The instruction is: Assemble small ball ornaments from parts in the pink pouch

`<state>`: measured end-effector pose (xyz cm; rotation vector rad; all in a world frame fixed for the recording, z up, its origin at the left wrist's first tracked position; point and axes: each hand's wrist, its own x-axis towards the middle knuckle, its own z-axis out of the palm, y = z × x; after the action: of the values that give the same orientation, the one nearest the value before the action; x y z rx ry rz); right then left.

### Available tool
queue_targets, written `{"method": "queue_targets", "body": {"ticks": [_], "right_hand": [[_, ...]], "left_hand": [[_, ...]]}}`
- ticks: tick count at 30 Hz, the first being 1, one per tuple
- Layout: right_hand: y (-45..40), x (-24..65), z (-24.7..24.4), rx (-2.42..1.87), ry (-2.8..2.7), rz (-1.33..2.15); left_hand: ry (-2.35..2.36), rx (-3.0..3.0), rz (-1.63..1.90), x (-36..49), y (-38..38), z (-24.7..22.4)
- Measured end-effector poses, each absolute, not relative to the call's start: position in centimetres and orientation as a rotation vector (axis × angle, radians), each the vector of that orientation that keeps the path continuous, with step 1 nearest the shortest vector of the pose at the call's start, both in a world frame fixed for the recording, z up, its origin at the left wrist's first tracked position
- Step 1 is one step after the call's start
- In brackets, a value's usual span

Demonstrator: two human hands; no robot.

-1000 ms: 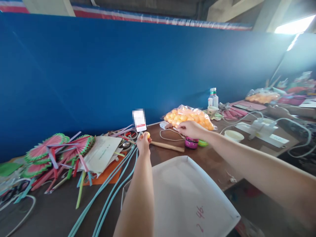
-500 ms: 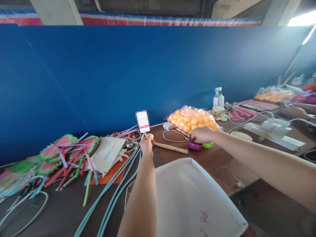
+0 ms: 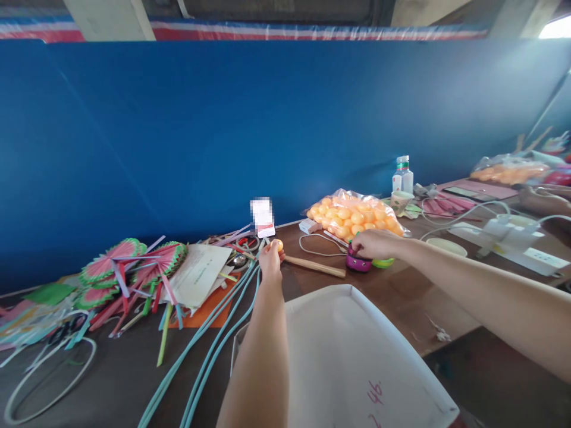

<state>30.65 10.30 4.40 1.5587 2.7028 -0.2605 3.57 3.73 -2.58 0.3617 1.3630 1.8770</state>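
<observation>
An orange table tennis ball (image 3: 279, 244) is pinched in the fingers of my left hand (image 3: 270, 261), above the table beside a wooden stick (image 3: 316, 267). My right hand (image 3: 373, 244) has its fingers bent down into the top of a small purple container (image 3: 358, 263) with dark round spots on its side. The fingers look closed; whatever they grip is hidden. A bright green round item (image 3: 383, 262) lies against the purple container. Just behind is a clear plastic bag (image 3: 352, 217) full of orange balls.
A white box lid (image 3: 348, 356) with handwriting lies in front of me. Light-blue cords (image 3: 209, 333), papers (image 3: 200, 276) and pink-green paper fans (image 3: 113, 261) spread leftward. A phone (image 3: 263, 217) leans at the back. Bottles (image 3: 402, 174) and a power strip (image 3: 513, 241) stand right, near another person's hand (image 3: 542, 199).
The view has turned slightly left, so things sit a little further right in it. Both hands keep nearly the same places, the left still with the ball.
</observation>
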Motion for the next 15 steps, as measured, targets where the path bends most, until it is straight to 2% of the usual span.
{"method": "queue_targets", "body": {"ticks": [4, 6, 10, 13, 15], "right_hand": [[10.7, 31.2, 5.0, 1.713, 2.757, -0.372], [10.7, 31.0, 5.1, 1.785, 2.847, -0.647], [9.5, 28.4, 5.1, 1.835, 2.793, -1.729], [8.0, 24.5, 4.5, 1.607, 2.424, -2.554], [7.4, 21.4, 3.9, 1.497, 2.088, -2.912]], "left_hand": [[1.313, 0.324, 1.874, 3.6, 3.7, -2.4], [1.273, 0.287, 1.872, 3.6, 3.6, -2.4], [1.189, 0.231, 1.885, 3.5, 3.4, -2.2], [1.156, 0.217, 1.904, 3.4, 3.3, -2.0], [1.151, 0.203, 1.912, 3.4, 3.3, -1.9]]}}
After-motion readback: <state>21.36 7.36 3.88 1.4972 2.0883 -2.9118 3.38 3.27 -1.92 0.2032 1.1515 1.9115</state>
